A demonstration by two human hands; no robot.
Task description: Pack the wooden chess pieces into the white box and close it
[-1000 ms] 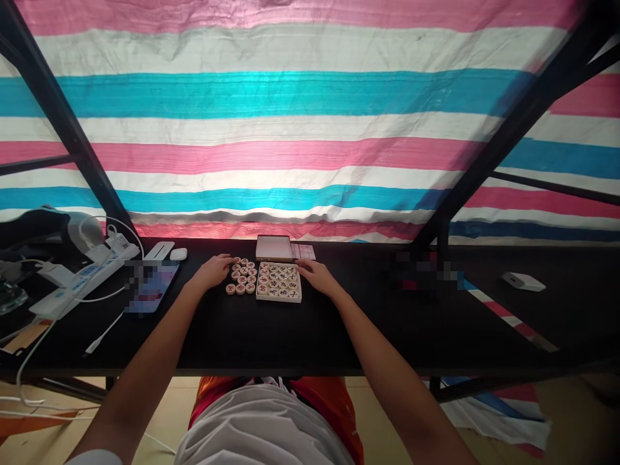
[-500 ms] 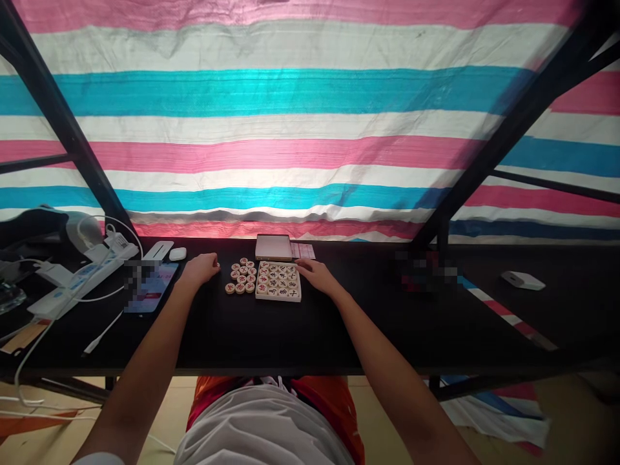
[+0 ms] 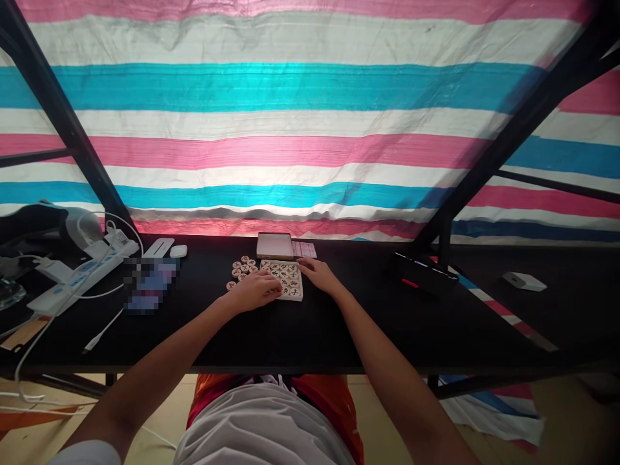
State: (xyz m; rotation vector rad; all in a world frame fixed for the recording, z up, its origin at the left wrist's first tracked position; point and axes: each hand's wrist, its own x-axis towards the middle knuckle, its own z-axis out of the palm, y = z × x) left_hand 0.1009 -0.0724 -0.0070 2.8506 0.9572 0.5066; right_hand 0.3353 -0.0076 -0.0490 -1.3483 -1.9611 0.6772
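Past left hand point(image 3: 252, 290): loose pieces point(image 3: 245, 268)
Partly under it: mostly full tray point(image 3: 294, 298)
Right hand point(image 3: 320, 274): touching tray
Grips: can't tell tbh

striped sheet point(image 3: 290, 152), backlit | slanting black posts point(image 3: 72, 126) | black desk point(image 3: 349, 336) | pale floor point(image 3: 169, 400)

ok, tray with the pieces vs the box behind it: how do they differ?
- Contents: the tray holds rows of round pieces; the box shows its pale inside.
- Look: the tray has a white rim, the box a dark rim and brownish near edge.
- Hands: the left hand is over the tray, the right hand at its right edge; both are away from the box.
Shared: both are shallow, open side up, on the table.
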